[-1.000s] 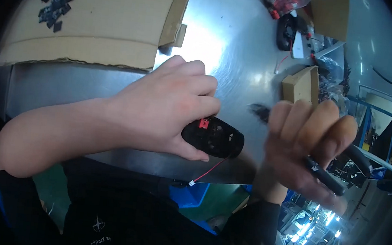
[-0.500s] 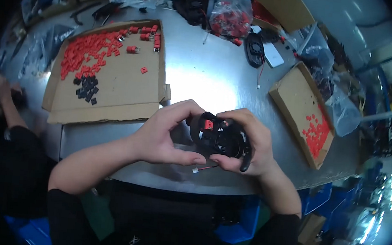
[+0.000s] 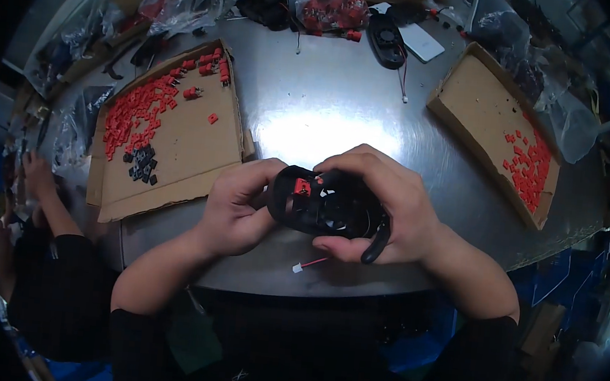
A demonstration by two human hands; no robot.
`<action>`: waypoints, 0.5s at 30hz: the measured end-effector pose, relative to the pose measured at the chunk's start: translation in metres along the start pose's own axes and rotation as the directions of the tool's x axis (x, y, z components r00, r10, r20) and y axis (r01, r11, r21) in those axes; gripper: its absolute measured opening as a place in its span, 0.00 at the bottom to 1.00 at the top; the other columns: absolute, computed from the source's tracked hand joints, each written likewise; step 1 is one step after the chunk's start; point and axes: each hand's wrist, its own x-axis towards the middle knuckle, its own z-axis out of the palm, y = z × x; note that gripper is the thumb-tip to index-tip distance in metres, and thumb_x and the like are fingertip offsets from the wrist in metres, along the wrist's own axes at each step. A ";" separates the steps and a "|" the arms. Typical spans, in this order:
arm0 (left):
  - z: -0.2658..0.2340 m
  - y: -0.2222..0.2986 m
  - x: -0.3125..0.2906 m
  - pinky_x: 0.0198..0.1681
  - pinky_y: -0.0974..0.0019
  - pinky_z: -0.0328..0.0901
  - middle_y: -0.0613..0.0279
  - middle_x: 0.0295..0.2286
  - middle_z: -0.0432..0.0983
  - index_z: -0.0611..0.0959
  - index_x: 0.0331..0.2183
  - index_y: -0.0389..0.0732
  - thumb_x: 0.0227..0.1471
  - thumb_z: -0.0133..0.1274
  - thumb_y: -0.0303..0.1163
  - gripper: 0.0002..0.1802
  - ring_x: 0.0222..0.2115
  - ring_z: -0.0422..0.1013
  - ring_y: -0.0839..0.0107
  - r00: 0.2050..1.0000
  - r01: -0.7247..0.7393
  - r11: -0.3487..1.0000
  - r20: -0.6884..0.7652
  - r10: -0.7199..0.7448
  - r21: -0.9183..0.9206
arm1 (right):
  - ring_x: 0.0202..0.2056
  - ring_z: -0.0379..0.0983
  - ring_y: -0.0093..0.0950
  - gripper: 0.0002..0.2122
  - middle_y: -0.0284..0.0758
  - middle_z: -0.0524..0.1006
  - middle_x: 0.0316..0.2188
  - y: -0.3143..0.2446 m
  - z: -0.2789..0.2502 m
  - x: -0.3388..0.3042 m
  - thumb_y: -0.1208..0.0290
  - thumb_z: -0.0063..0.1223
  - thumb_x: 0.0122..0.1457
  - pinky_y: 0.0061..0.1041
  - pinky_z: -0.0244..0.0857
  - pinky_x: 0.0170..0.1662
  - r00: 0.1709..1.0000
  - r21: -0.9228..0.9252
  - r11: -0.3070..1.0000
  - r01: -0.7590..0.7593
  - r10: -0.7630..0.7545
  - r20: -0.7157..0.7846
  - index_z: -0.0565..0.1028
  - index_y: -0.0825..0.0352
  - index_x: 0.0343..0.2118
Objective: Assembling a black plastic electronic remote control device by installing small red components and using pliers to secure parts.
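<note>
A black plastic housing (image 3: 331, 225) with a rounded outline is held between my hands above the table's near side, its hollow inside facing up. A small red connector (image 3: 301, 187) sits in its left end, and a round dark part shows in the middle. My left hand (image 3: 237, 205) grips the left end with thumb and fingers. Around the right end curls my right hand (image 3: 398, 206), thumb along the near edge. A black curved piece (image 3: 377, 242) sticks out by the right thumb. Below the housing hangs a red-and-dark wire with a white plug (image 3: 297, 268).
To the left, a cardboard tray (image 3: 196, 152) holds red connectors and small black pieces (image 3: 140, 164). Another cardboard tray (image 3: 474, 85) with red pieces is at right. A black fan-like unit (image 3: 385, 41), white box (image 3: 421, 42) and bagged red parts (image 3: 332, 4) lie behind. Another person's hand (image 3: 36, 174) is far left.
The housing has tilted, and my left thumb has drawn back from its near edge to its left end. The view has shifted, so the trays appear displaced.
</note>
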 end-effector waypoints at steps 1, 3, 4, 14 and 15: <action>-0.001 0.000 0.000 0.38 0.70 0.68 0.59 0.32 0.80 0.82 0.38 0.34 0.58 0.59 0.28 0.08 0.34 0.75 0.72 1.000 0.016 1.000 0.006 -0.016 0.025 | 0.42 0.80 0.35 0.31 0.41 0.79 0.41 0.000 0.000 0.000 0.65 0.77 0.43 0.29 0.73 0.46 1.000 -0.011 1.000 -0.002 0.002 0.003 0.74 0.70 0.51; -0.001 -0.001 0.001 0.38 0.70 0.68 0.59 0.32 0.80 0.82 0.38 0.34 0.58 0.59 0.28 0.08 0.33 0.76 0.72 0.999 0.030 0.998 0.008 -0.031 0.048 | 0.41 0.80 0.36 0.31 0.41 0.79 0.41 0.000 0.000 0.001 0.65 0.76 0.43 0.30 0.73 0.46 1.000 -0.023 1.000 -0.003 0.003 0.010 0.75 0.69 0.51; -0.001 -0.001 0.002 0.38 0.69 0.68 0.58 0.33 0.80 0.82 0.39 0.34 0.58 0.59 0.28 0.08 0.34 0.76 0.72 1.000 0.010 0.998 0.012 -0.011 0.067 | 0.41 0.80 0.36 0.31 0.41 0.79 0.40 0.001 0.000 0.001 0.65 0.76 0.43 0.30 0.73 0.46 1.000 -0.038 0.999 -0.009 0.009 0.010 0.75 0.69 0.51; -0.008 -0.007 0.010 0.48 0.63 0.69 0.52 0.39 0.80 0.81 0.50 0.33 0.56 0.57 0.24 0.19 0.42 0.77 0.59 0.992 -0.060 0.971 0.125 0.032 0.232 | 0.40 0.80 0.39 0.29 0.43 0.78 0.40 0.006 -0.008 0.004 0.64 0.75 0.45 0.32 0.74 0.42 0.996 -0.220 0.974 0.042 -0.024 0.083 0.75 0.69 0.49; -0.005 -0.007 0.009 0.48 0.63 0.69 0.52 0.39 0.80 0.81 0.50 0.33 0.56 0.57 0.24 0.19 0.42 0.77 0.59 0.992 -0.058 0.972 0.119 0.031 0.229 | 0.40 0.80 0.39 0.29 0.43 0.78 0.40 0.004 -0.010 0.004 0.64 0.75 0.45 0.32 0.74 0.42 0.996 -0.220 0.975 0.042 -0.023 0.090 0.75 0.69 0.49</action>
